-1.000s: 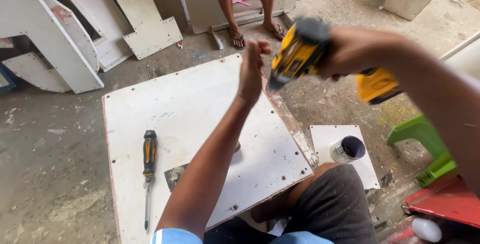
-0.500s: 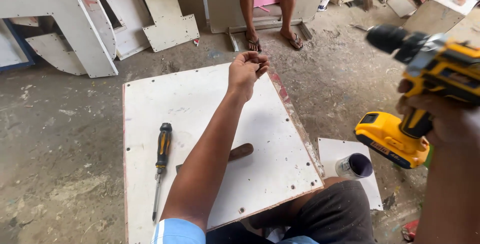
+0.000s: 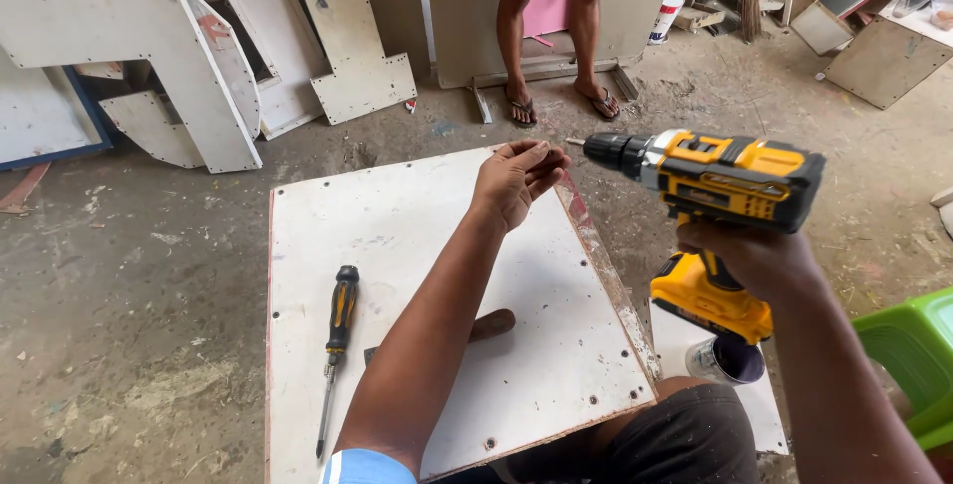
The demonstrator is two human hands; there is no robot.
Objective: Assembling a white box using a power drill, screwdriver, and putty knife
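Yellow cordless drill (image 3: 720, 186), likely heavy and rigid, is clenched by its handle in the right hand (image 3: 749, 261); left hand (image 3: 516, 181), loosely curled and empty, hovers beside its chuck.

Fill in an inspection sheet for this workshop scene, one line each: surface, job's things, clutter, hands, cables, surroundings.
Surface: white board lying flat on a dusty concrete floor, screw holes near its right and near edges.
Job's things: yellow cordless drill raised beside the board's far right corner; screwdriver lying on the board.
Clutter: brown tool handle on the board, partly hidden by the forearm; small open can on a white offcut.
Hands: left hand over the board's far edge, fingers curled; right hand grips the drill.
Cables: nothing seen.
Surroundings: cut white panels leaning behind; a person's legs in sandals; green plastic stool.
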